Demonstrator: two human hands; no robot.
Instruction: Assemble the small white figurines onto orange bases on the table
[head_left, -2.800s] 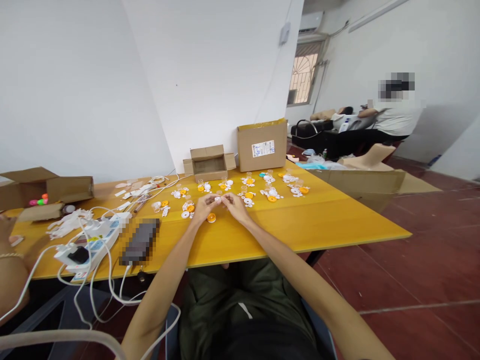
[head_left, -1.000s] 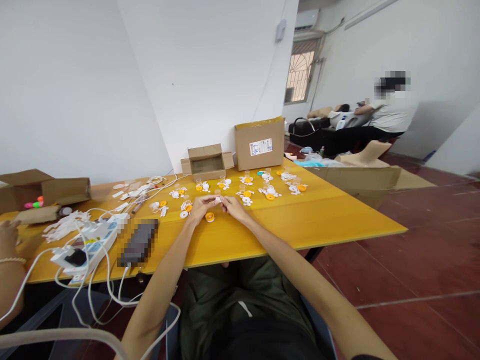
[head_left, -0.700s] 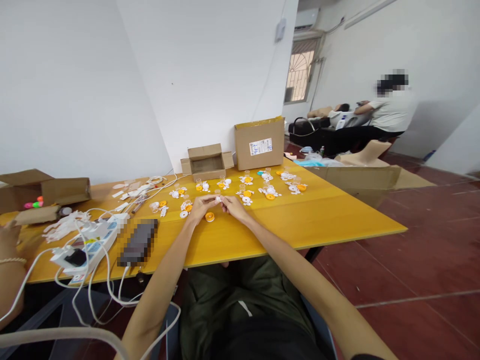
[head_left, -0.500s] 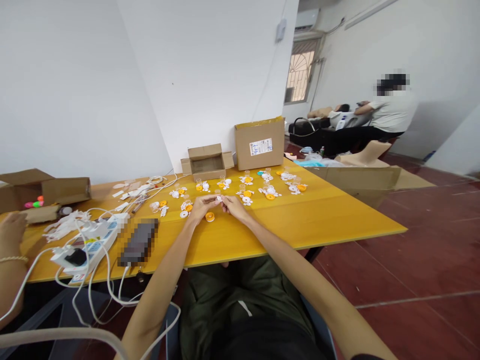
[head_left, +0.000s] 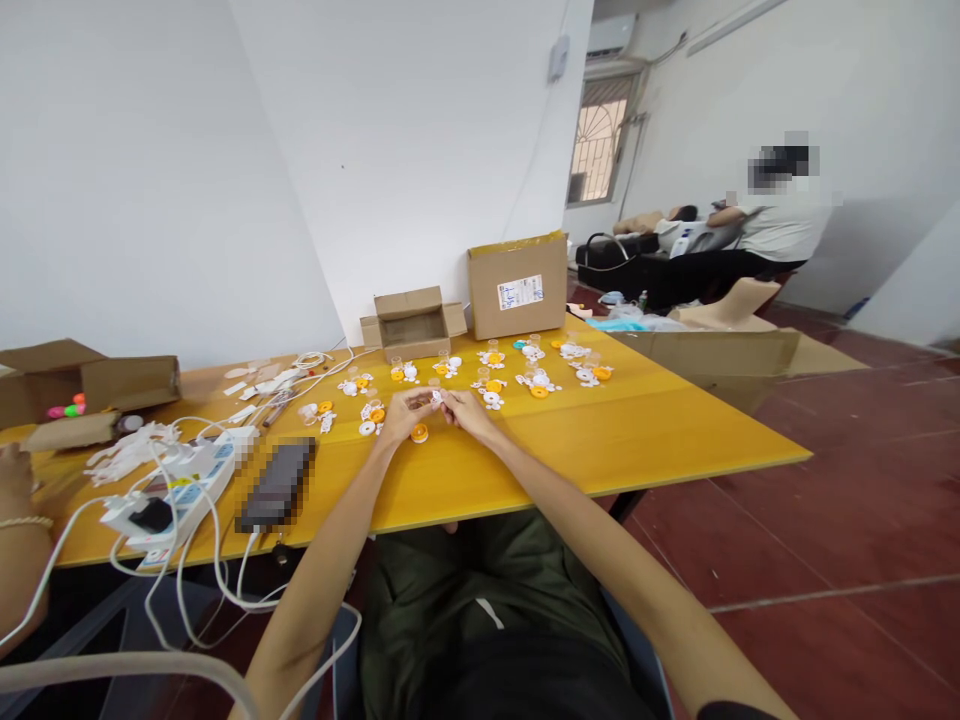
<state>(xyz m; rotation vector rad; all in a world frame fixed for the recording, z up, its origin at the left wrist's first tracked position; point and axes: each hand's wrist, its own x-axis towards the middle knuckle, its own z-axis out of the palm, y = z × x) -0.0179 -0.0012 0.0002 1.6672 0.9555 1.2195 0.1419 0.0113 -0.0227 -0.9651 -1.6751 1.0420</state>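
Fingertips meet around a small white part above the yellow table. My left hand pinches it from the left, and my right hand has its fingers closed on it from the right. Just below the hands lies an orange round piece with a white rim. Several small groups of white parts, orange rings and clear cups are spread behind and beside the hands, such as an orange ring and a white disc.
An open small carton and a closed box stand at the back. On the left are a power strip with cables, a phone, another open carton and another person's arm. A person sits far right.
The other person's hand at the far left has shifted left. My hands stay close together on the white part, with hardly any movement.
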